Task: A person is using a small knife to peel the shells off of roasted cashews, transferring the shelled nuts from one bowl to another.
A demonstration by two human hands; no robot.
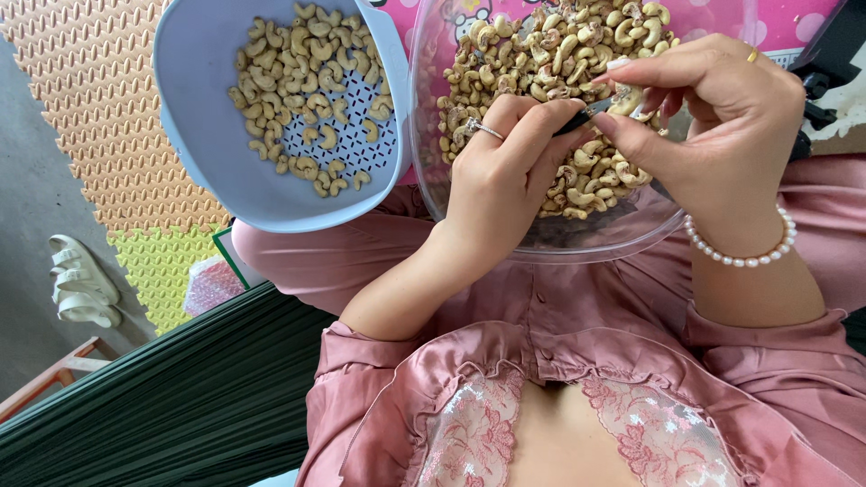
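Your left hand (501,171) clenches a small dark blade (586,114), thumb and forefinger pinching it near its tip. Your right hand (722,135) pinches one cashew (625,97) between its fingertips, right at the blade, just above the clear bowl (577,242) on your lap. By the look of it, you are scraping skin off that nut; the next move calls for a shallow, controlled stroke along its curve, since the kernel looks brittle. The clear bowl's nuts are mottled brown and rough. Those in the lavender colander (194,108) beside it are paler and smoother, lying over its perforated plastic base.
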